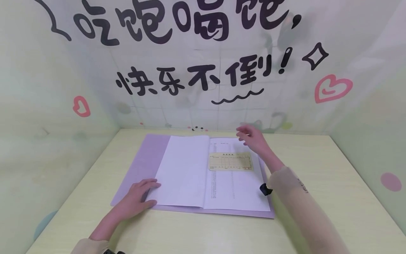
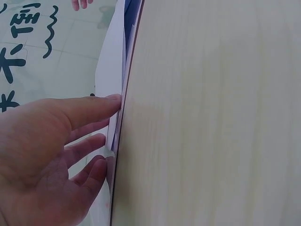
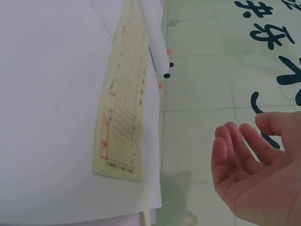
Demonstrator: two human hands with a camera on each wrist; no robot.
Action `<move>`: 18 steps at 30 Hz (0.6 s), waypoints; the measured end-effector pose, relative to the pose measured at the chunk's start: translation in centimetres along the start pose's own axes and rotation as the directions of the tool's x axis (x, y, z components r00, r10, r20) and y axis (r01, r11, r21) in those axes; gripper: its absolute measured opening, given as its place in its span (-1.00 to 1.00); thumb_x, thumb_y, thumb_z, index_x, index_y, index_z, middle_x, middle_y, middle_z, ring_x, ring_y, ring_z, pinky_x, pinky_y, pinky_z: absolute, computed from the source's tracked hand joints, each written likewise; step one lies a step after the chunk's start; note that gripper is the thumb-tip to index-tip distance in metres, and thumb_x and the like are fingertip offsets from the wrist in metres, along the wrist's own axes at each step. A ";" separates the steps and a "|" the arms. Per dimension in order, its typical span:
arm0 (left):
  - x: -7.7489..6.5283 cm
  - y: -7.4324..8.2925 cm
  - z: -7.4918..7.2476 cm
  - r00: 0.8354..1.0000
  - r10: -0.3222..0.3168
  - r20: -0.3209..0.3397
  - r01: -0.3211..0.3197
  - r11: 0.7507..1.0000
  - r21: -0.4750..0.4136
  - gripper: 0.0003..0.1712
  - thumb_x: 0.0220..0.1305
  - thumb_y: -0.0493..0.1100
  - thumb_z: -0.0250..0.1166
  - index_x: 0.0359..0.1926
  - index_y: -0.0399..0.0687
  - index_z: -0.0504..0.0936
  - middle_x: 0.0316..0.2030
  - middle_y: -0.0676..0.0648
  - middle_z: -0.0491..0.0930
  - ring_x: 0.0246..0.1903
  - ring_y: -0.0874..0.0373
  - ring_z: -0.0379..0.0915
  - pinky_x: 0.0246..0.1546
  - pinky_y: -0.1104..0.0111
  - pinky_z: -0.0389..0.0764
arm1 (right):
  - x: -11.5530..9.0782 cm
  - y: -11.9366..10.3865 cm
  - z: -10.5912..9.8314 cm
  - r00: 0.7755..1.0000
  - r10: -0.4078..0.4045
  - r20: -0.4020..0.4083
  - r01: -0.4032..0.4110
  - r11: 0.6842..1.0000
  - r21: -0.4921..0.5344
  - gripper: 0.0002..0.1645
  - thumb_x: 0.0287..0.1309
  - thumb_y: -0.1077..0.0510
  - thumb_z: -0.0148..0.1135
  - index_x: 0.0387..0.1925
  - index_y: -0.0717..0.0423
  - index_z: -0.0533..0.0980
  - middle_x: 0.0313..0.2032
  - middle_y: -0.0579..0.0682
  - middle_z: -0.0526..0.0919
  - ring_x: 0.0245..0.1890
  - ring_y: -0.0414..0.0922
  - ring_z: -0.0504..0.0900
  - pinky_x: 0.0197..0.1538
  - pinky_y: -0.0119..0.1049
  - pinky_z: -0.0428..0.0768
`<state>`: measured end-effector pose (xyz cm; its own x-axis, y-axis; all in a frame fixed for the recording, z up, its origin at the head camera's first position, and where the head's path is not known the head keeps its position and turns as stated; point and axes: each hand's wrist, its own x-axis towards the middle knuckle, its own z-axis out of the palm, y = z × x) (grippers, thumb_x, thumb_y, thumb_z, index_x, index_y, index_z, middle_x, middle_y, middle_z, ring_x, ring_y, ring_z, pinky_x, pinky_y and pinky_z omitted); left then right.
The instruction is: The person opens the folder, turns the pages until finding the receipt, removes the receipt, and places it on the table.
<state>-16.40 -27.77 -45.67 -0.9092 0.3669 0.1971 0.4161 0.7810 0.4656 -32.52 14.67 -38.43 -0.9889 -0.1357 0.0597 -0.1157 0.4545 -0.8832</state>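
Note:
A purple folder (image 1: 144, 165) lies spread on the table, with white sheets inside. Its left sheet (image 1: 184, 173) is blank, while the right sheet (image 1: 241, 190) carries columns of small print. Across that printed sheet lies a yellowish form slip (image 1: 230, 161) with a ruled grid, its lines also visible on the slip (image 3: 122, 94) in the right wrist view. My left hand (image 1: 136, 197) rests at the lower left edge of the blank sheet, fingers spread, thumb (image 2: 110, 101) at the paper's edge. Raised over the printed sheet's top right corner, my right hand (image 1: 253, 139) holds nothing, its fingers loosely bent.
The pale wooden table (image 1: 317, 169) extends around the folder on both sides and in front. Behind it rises a whitish wall (image 1: 177, 113) with large black lettering and hearts. Side walls flank the table. A small black piece (image 1: 265, 189) is at my right sleeve.

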 end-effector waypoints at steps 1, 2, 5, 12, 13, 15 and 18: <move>0.0 0.0 0.0 1.000 -0.001 0.000 0.001 1.000 -0.003 -0.43 0.09 -0.13 0.47 0.15 -0.05 0.56 0.23 -0.22 0.49 0.19 -0.33 0.35 0.15 -0.21 0.34 | -0.1 0.3 -0.1 1.000 0.017 0.003 -0.017 1.000 0.016 -0.57 0.43 0.11 0.04 0.24 0.18 0.44 0.12 0.23 0.61 0.06 0.12 0.63 0.02 -0.14 0.65; 0.0 0.0 0.0 1.000 -0.001 0.000 0.001 1.000 -0.002 -0.43 0.09 -0.13 0.47 0.15 -0.05 0.56 0.23 -0.22 0.49 0.19 -0.33 0.35 0.15 -0.22 0.34 | -0.3 0.6 -0.2 0.999 0.040 0.007 -0.040 0.999 0.024 -0.56 0.43 0.11 0.03 0.25 0.19 0.43 0.13 0.25 0.60 0.07 0.13 0.62 0.03 -0.15 0.65; 0.0 0.0 0.0 1.000 -0.002 -0.002 0.002 1.000 -0.002 -0.43 0.09 -0.13 0.47 0.15 -0.05 0.56 0.24 -0.23 0.48 0.20 -0.34 0.34 0.15 -0.23 0.34 | -0.8 1.6 -0.6 0.995 0.092 0.027 -0.093 0.996 0.019 -0.54 0.44 0.11 0.00 0.27 0.22 0.41 0.15 0.28 0.58 0.09 0.17 0.61 0.04 -0.16 0.63; 0.1 0.1 -0.1 1.000 0.005 -0.012 -0.005 1.000 0.000 -0.44 0.09 -0.16 0.46 0.15 -0.08 0.56 0.23 -0.25 0.49 0.20 -0.35 0.35 0.17 -0.20 0.30 | -1.6 4.2 -1.0 0.992 0.121 0.036 -0.118 0.990 -0.079 -0.56 0.39 0.13 0.08 0.23 0.19 0.45 0.07 0.24 0.60 -0.06 0.07 0.61 -0.14 -0.31 0.60; 0.1 0.1 -0.1 1.000 0.006 -0.014 -0.006 1.000 0.000 -0.44 0.09 -0.16 0.46 0.15 -0.09 0.56 0.23 -0.25 0.49 0.20 -0.35 0.35 0.16 -0.20 0.30 | -1.7 4.6 -1.1 0.992 0.116 0.039 -0.112 0.990 -0.090 -0.57 0.39 0.14 0.08 0.22 0.20 0.46 0.05 0.24 0.61 -0.08 0.05 0.60 -0.17 -0.33 0.59; 0.1 0.1 -0.1 1.000 0.007 -0.015 -0.007 1.000 -0.001 -0.44 0.09 -0.16 0.46 0.15 -0.09 0.56 0.23 -0.25 0.49 0.20 -0.35 0.35 0.16 -0.19 0.30 | -1.9 5.1 -1.2 0.993 0.104 0.053 -0.098 0.989 -0.112 -0.58 0.39 0.16 0.09 0.20 0.23 0.47 0.02 0.25 0.60 -0.12 0.01 0.59 -0.22 -0.35 0.58; 0.0 0.0 0.0 1.000 0.008 -0.017 -0.008 1.000 0.001 -0.44 0.09 -0.15 0.46 0.15 -0.08 0.56 0.23 -0.25 0.49 0.19 -0.35 0.35 0.16 -0.19 0.31 | -2.1 5.7 -1.3 0.991 0.108 0.079 -0.097 0.987 -0.131 -0.60 0.36 0.20 0.11 0.18 0.24 0.48 -0.03 0.24 0.60 -0.16 -0.04 0.56 -0.25 -0.37 0.57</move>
<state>-16.42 -27.75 -45.62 -0.9058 0.3649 0.2153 0.4237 0.7786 0.4629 -31.19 18.73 -43.00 -0.9852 -0.1553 -0.0726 -0.0308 0.5771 -0.8161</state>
